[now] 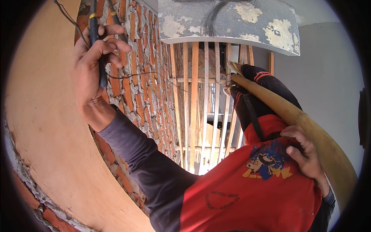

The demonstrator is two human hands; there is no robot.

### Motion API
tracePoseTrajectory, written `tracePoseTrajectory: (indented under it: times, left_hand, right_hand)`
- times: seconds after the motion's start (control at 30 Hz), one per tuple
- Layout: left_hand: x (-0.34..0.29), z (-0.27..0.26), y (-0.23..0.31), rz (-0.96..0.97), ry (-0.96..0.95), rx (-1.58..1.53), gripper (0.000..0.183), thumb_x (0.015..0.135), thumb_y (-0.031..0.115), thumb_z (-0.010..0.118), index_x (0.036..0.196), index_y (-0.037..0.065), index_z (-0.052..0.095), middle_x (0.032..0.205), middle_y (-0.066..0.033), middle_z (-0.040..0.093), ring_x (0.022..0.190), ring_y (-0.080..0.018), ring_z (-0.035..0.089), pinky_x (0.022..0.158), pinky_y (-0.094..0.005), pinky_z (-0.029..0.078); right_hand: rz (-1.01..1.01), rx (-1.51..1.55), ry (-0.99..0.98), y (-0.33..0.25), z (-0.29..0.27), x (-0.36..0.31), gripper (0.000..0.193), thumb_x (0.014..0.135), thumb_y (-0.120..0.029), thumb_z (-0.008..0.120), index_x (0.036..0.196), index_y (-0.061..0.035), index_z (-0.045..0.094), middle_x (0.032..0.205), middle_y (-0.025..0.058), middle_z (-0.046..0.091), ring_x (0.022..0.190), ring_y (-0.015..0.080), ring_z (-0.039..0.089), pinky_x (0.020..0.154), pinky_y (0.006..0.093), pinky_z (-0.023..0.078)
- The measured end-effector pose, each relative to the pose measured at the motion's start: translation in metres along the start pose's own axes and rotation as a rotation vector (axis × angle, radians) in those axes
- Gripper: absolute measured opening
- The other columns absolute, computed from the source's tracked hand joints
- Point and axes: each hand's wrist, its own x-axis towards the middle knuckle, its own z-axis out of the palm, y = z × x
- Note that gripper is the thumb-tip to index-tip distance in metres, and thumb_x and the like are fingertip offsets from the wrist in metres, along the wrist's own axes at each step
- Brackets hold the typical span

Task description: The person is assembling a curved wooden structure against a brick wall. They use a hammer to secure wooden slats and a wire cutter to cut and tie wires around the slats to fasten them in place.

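My left hand is raised at the upper left, in front of the brick wall. Its fingers wrap round the dark handles of a pair of pliers with yellow bands. The pliers' jaws lie beyond the upper edge of the picture. A thin dark wire runs by the hand, and more of it sticks out toward the bricks. My right hand is low at the right, in front of my red shirt and beside a bamboo pole. Its thumb and fingers are apart, with nothing visible between them.
Beneath my feet, narrow wooden slats lie with gaps that show a lower level. A rough brick wall and a smooth wooden panel stand at the left. Ahead is a grey ledge with peeling paint. A grey wall is at the right.
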Motion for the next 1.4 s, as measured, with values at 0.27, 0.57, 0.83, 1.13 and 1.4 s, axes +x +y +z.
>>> tracePoseTrajectory:
  times: [0.27,0.57,0.83,1.13,1.4]
  left_hand:
    - [0.003,0.017,-0.015,0.11,0.069,0.062,0.019,0.081,-0.004,0.042,0.098,-0.004,0.051,0.103,-0.0147,0.059,0.092,-0.0199,0.061,0.07,-0.0292,0.051]
    - [0.006,0.052,-0.009,0.292,0.038,0.028,0.028,0.084,-0.002,0.04,0.11,-0.009,0.047,0.109,-0.0162,0.055,0.11,-0.0265,0.053,0.084,-0.0369,0.049]
    - [-0.017,0.115,0.023,0.277,0.234,0.243,0.014,0.078,0.005,0.048,0.09,0.001,0.055,0.071,-0.0028,0.051,0.062,-0.0082,0.045,0.059,-0.0247,0.04]
    - [-0.007,0.126,0.058,0.299,0.069,0.388,0.014,0.075,0.007,0.046,0.078,-0.005,0.053,0.066,-0.0131,0.052,0.067,-0.0236,0.052,0.066,-0.0347,0.043]
    - [-0.043,0.099,-0.018,0.365,-0.029,0.059,0.03,0.077,0.006,0.046,0.104,-0.007,0.053,0.102,-0.0217,0.059,0.085,-0.0273,0.058,0.073,-0.0347,0.045]
  right_hand:
    - [0.19,-0.044,-0.165,-0.005,-0.013,-0.015,0.048,0.089,-0.042,0.049,0.111,-0.0009,0.056,0.115,0.0143,0.051,0.111,0.0278,0.047,0.097,0.0366,0.035]
    - [-0.139,0.619,-0.122,0.005,0.026,0.015,0.068,0.089,-0.049,0.045,0.134,-0.0009,0.03,0.115,0.0135,0.045,0.102,0.0202,0.052,0.091,0.0327,0.04]
    - [-0.324,0.514,0.186,0.005,0.081,0.106,0.046,0.089,-0.019,0.058,0.128,-0.0018,0.039,0.097,0.003,0.048,0.077,0.0067,0.05,0.07,0.022,0.042]
    - [-0.272,-0.357,0.207,0.068,0.135,0.246,0.036,0.083,-0.021,0.054,0.115,-0.0039,0.054,0.095,0.0138,0.062,0.085,0.0306,0.061,0.083,0.0396,0.047]
    - [-0.062,-1.185,-0.615,0.112,0.064,0.252,0.029,0.081,-0.027,0.056,0.1,-0.0058,0.062,0.101,0.0175,0.061,0.098,0.0347,0.058,0.083,0.0437,0.046]
